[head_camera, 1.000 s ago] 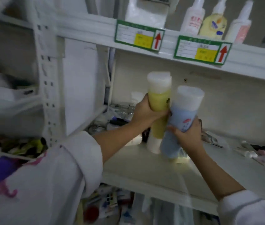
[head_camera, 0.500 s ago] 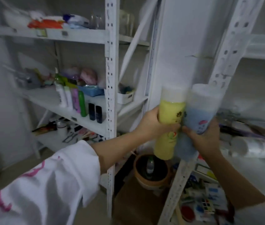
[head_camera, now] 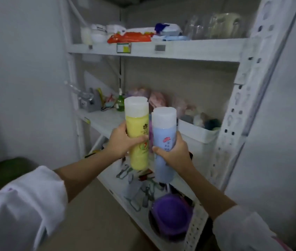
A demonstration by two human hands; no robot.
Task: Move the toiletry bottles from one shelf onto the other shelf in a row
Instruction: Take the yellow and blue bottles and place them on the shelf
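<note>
Between me and the middle shelf point(head_camera: 103, 117) I hold two bottles upright, caps up. Left hand point(head_camera: 123, 142) is wrapped round the waist of the yellow bottle point(head_camera: 137, 140), fingers curled across its front label; right hand point(head_camera: 174, 151) is closed the same way round the blue bottle point(head_camera: 164, 142), thumb on the near face. Both bottles hang in air in front of the middle shelf, side by side and nearly touching, neither resting on anything. Gripping at mid-height keeps each balanced and leaves the bases free to be set down flat. On the middle shelf, to the left of the bottles, sit a grey dispenser point(head_camera: 89, 104) and a green spray bottle point(head_camera: 120, 104); to their right, a white bin point(head_camera: 198, 133) of soft goods takes up that end. A few slim bottles seem to stand directly behind the pair I hold, but they are mostly hidden and I cannot count them. Judgement: this is the carry stage, with the bare strip of shelf left of the bottles the likely place for a row. Below the middle shelf, the lower one holds clips and a purple bowl point(head_camera: 170, 214). Risk: the two bottles are close enough to knock while I lower them.
</note>
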